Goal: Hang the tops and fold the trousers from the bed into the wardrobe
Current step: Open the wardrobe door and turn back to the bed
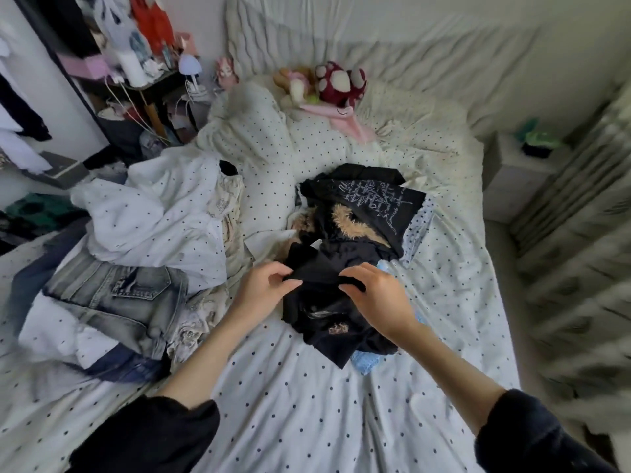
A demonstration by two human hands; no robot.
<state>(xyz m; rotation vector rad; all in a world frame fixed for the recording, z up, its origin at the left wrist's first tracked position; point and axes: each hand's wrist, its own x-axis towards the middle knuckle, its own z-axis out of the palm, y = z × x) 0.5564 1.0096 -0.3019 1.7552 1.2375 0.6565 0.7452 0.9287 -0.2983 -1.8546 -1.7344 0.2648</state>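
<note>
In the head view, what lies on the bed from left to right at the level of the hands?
Grey jeans → left hand, pinching the black garment → right hand, gripping the same garment → bare polka-dot sheet.

Both hands, left hand and right hand, pinch a black garment atop the dark clothes pile, faded jeans left of the grip on the bed.
</note>
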